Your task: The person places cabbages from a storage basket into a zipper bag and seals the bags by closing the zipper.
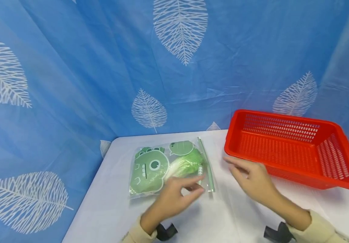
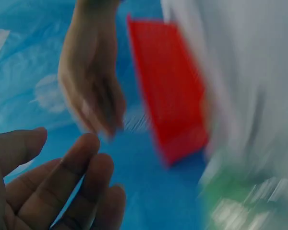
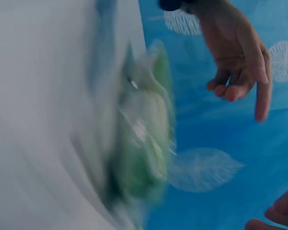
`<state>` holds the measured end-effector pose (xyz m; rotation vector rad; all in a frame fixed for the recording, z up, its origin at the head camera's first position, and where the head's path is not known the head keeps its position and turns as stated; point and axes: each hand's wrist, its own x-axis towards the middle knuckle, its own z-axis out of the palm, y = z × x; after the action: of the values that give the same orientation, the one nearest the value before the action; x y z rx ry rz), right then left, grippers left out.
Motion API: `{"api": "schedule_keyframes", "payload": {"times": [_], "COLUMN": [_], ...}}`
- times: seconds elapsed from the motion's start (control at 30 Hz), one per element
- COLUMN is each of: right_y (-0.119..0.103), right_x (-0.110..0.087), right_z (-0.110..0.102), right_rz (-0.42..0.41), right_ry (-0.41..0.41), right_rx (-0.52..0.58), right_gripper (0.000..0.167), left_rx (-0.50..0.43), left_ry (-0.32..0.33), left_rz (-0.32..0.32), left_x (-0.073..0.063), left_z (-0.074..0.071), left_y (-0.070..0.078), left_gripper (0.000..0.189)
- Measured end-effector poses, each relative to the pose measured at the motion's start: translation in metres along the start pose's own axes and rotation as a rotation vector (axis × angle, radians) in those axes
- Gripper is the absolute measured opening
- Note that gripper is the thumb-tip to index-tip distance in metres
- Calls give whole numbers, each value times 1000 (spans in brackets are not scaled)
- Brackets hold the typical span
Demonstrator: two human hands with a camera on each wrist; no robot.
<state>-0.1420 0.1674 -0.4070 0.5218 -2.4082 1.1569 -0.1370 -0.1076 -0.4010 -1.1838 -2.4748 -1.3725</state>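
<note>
A clear zip bag (image 1: 150, 172) with a green cartoon print lies flat on the table, a leafy green cabbage (image 1: 181, 166) showing through it. Its green closure strip (image 1: 206, 165) runs along the right side. My left hand (image 1: 172, 195) hovers over the bag's lower right corner in the head view, holding nothing. In the left wrist view its fingers (image 2: 81, 163) are loosely bent and spread. My right hand (image 1: 253, 179) is in the air beside the near left corner of a red basket (image 1: 271, 163), fingers extended and holding nothing.
The basket, with slotted walls, stands at the table's right side. A white cloth (image 1: 107, 209) covers the table. Behind and to the left hangs a blue curtain (image 1: 101, 67) with white leaf prints. Dark straps (image 1: 166, 232) sit at both wrists.
</note>
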Motion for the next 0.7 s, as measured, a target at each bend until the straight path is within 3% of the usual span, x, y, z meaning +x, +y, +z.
{"api": "schedule_keyframes", "payload": {"times": [0.1,0.2,0.27,0.37,0.43,0.5,0.6,0.7], "right_y": [-10,-19,-25,-31,-32,-29,-18,-8], "right_x": [24,49,65,87,100,112,127,132], "right_z": [-41,-79,-100,-123,-134,-142,-151,-153], "right_rz": [-115,-114,-51,55,105,104,111,131], "right_ry": [-3,-71,-135,-186,-191,-227,-392,-552], "right_rx": [-168,-294,-331,-302,-283,-282,-361,-445], "right_gripper": [45,50,52,50,48,51,65,78], "left_rx": [229,414,502,564,597,650,774,890], "left_ry": [141,222,232,174,101,10,-102,-158], "left_rz": [78,66,19,-101,-206,-313,-441,-496], "left_x": [16,33,42,52,56,59,61,62], "left_z": [-55,-109,-140,-176,-192,-202,-207,-205], "left_y": [9,18,23,28,29,29,28,28], "left_gripper": [35,36,38,44,50,59,73,82]}}
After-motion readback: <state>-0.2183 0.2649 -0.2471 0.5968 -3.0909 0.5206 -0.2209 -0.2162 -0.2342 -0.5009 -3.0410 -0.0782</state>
